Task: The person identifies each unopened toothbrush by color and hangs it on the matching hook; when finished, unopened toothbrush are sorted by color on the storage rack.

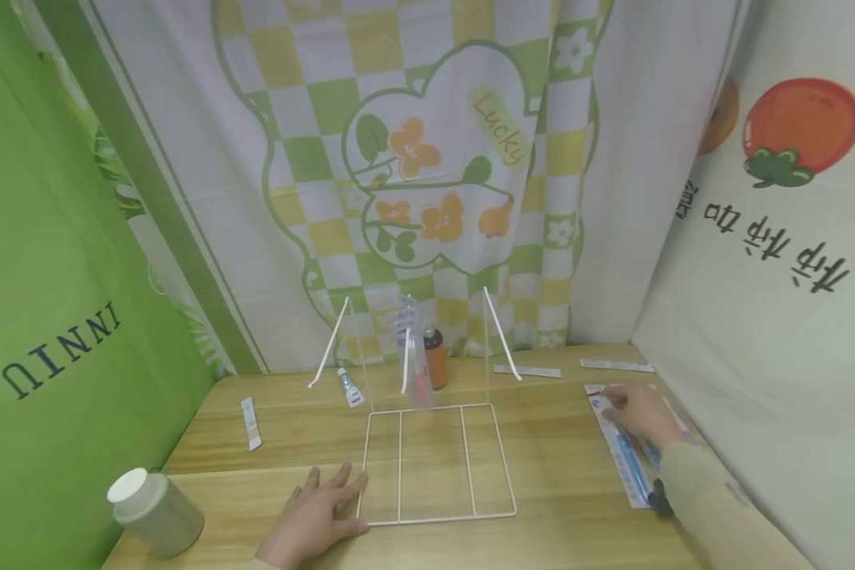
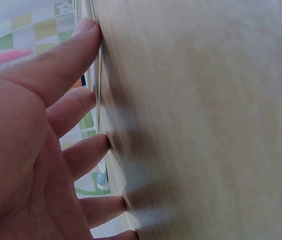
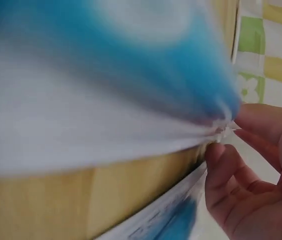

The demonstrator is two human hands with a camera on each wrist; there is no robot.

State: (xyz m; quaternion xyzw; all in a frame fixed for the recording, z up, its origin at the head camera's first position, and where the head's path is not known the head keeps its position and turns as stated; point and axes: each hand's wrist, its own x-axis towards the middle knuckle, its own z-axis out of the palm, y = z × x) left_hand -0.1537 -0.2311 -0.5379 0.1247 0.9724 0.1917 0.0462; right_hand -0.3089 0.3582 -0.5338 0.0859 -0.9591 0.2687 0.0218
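On the table [image 1: 556,507], the left hand [image 1: 313,518] lay flat, fingers released, touching the wire rack [image 1: 435,463], seemingly steadying it. Well apart, by the right edge, the right hand [image 1: 641,416] pinched a blue-and-white packet [image 1: 630,471], lifting its end.

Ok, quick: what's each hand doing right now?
Left hand: open, flat on the table beside the wire rack.
Right hand: fingers pinching the edge of a blue-and-white packet.
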